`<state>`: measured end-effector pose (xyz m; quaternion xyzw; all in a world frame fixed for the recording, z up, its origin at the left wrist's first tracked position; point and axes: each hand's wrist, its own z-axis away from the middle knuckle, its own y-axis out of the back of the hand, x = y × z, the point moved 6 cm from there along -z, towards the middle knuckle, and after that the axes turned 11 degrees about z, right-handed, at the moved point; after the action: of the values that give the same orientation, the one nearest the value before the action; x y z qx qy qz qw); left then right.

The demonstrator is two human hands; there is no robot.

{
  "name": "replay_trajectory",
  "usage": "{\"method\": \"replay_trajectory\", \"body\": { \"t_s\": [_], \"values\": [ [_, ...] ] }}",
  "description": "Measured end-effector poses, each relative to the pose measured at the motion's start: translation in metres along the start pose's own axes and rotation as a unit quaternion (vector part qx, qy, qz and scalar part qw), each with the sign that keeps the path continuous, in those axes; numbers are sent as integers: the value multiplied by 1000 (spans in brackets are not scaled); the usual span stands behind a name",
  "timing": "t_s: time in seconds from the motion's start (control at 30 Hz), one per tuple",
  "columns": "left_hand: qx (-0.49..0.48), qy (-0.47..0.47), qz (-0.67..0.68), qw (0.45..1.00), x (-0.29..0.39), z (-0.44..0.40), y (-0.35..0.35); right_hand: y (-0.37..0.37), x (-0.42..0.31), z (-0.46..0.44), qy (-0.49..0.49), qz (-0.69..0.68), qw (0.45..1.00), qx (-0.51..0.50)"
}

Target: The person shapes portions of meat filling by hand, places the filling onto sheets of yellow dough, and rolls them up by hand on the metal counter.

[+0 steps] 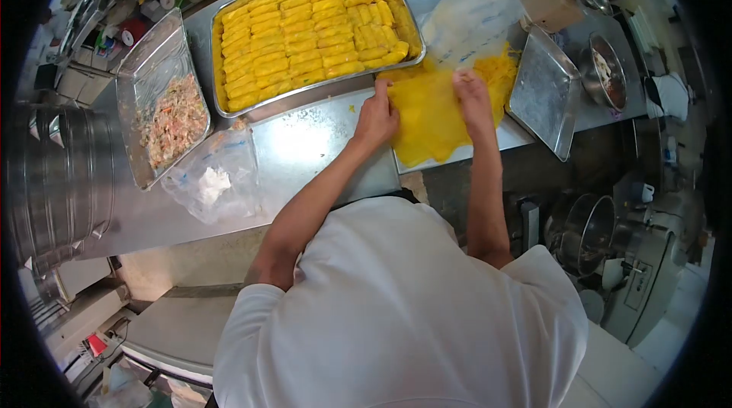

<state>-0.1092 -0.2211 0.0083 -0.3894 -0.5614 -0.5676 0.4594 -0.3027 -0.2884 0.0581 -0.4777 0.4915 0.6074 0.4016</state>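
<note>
A thin, floppy yellow wrapper sheet [431, 122] lies over the near edge of the metal table. My left hand [376, 120] has its fingers curled on the sheet's left edge. Above its upper right part, my right hand [471, 94] is closed in a pinch at the sheet. More crumpled yellow sheets [497, 76] lie just right of that hand, partly under a clear plastic bag [473, 19]. Behind my hands stands a deep metal tray [418, 34], packed with rows of yellow rolls [309, 30].
To the left, a tilted metal pan [156, 49] holds chopped orange-and-white filling [174, 118]. A plastic bag with white contents [216, 183] lies beside it. On the right are another metal tray [545, 88], a steel bowl [602, 72] and a cardboard box [553, 5].
</note>
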Motion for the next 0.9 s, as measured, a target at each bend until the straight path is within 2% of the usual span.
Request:
{"method": "replay_trajectory", "body": {
  "t_s": [0.03,0.1,0.17,0.23,0.27,0.3,0.33,0.4,0.43,0.47,0.5,0.53,0.57,0.6,0.63,0.67,0.7,0.73,0.77,0.8,0.87,0.9],
  "values": [
    [28,15,-9,999,-6,-4,1,7,-13,2,-1,2,1000,1],
    [53,27,-18,998,-13,-5,5,31,-40,4,-7,-208,975,71],
    [125,-65,-60,988,4,5,23,39,-58,7,4,-262,964,50],
    [123,-89,-51,987,23,19,34,42,-51,8,16,-316,948,30],
    [131,-111,-45,984,36,26,40,33,-30,0,8,-374,927,-25],
    [121,-95,-6,988,45,32,45,23,-13,-3,1,-431,898,-81],
    [120,-95,-10,988,60,37,53,13,-5,0,1,-435,897,-81],
    [79,-127,116,982,94,42,68,-34,17,8,-96,-494,847,-172],
    [57,-183,82,978,117,45,76,-56,29,13,-123,-539,798,-238],
    [58,-184,80,978,127,45,85,-77,34,18,-148,-580,743,-301],
    [24,-250,7,968,143,48,88,-91,29,23,-148,-580,742,-302],
    [-10,-314,-65,947,153,52,86,-100,16,27,7,-284,915,-285],
    [-40,-296,-26,954,152,50,85,-109,-1,34,162,53,959,-228],
    [-41,-298,-27,953,151,48,86,-119,-14,40,163,52,959,-226],
    [-53,-296,-50,953,148,44,85,-129,-18,42,16,-219,944,-246],
    [-65,-293,-72,951,145,42,83,-139,-17,46,-133,-470,838,-244],
    [-67,-296,-73,950,143,40,85,-140,-14,45,-131,-471,838,-242],
    [-113,-280,-54,952,139,39,83,-140,-14,46,-48,-315,910,-267],
    [-159,-262,-34,951,136,39,78,-141,-14,48,35,-147,948,-281],
    [-162,-262,-33,951,133,39,75,-141,-14,48,33,-148,949,-278],
    [-155,-257,-39,953,127,38,70,-150,-14,50,-88,-388,860,-320],
    [-158,-257,-39,953,129,38,67,-147,-23,54,-88,-390,860,-318]
  ]
}}
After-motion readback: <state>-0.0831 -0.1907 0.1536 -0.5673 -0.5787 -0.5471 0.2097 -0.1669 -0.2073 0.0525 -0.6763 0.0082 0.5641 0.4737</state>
